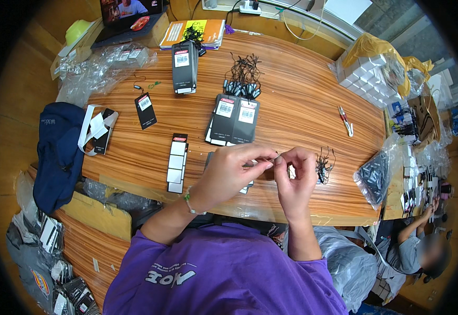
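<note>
Over the near middle of the table, my left hand [239, 168] and my right hand [295, 170] meet fingertip to fingertip, both pinched closed. A thin strand seems to run between them, too fine to name. Under the hands lie partly hidden dark tags [209, 158]. Just beyond my fingers are two stacks of black hang tags [232, 123] with white labels, their black cords [243, 71] spread out behind. Beside my right hand lies a loose bunch of black cords [324, 165]. Left of my left wrist are tags with blank white stickers [176, 165].
Another tag stack [184, 68] and a single tag [145, 111] lie farther off. Red-handled snips [345, 122] rest at right, near a bag of black cords [374, 176] and white boxes [368, 79]. A navy cloth bag [58, 152] hangs at left. Another person [415, 247] sits at far right.
</note>
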Available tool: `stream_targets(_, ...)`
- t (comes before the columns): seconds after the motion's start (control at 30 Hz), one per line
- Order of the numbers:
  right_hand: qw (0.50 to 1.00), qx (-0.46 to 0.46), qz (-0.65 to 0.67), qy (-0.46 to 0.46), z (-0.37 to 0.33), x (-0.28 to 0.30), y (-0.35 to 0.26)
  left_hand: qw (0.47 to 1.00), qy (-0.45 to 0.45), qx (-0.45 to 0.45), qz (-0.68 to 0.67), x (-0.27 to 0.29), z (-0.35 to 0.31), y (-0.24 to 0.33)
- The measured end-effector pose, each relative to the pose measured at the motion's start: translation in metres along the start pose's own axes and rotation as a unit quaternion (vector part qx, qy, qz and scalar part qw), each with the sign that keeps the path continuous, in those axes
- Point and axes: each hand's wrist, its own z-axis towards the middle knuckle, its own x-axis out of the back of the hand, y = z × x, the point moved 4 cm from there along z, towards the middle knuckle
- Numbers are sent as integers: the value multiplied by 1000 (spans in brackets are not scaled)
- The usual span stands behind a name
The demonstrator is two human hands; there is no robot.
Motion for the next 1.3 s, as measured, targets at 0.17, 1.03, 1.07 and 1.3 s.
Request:
stream_targets(0.17, 948, -205, 238, -51, 2, 5, 7, 985, 25, -134, 103, -2, 1, 9)
stream_targets(1.03, 845, -67, 531, 1, 33, 29, -7, 997, -17, -70, -35, -9, 1, -19)
stream_targets(1.07, 847, -71, 527, 0, 32, 27, -9, 996, -22, -55, -67, -10, 1, -21)
stream_targets(1.3, 849, -92, 521, -9, 28, 23, -13, 997, -18, -32, -65, -19, 1, -15)
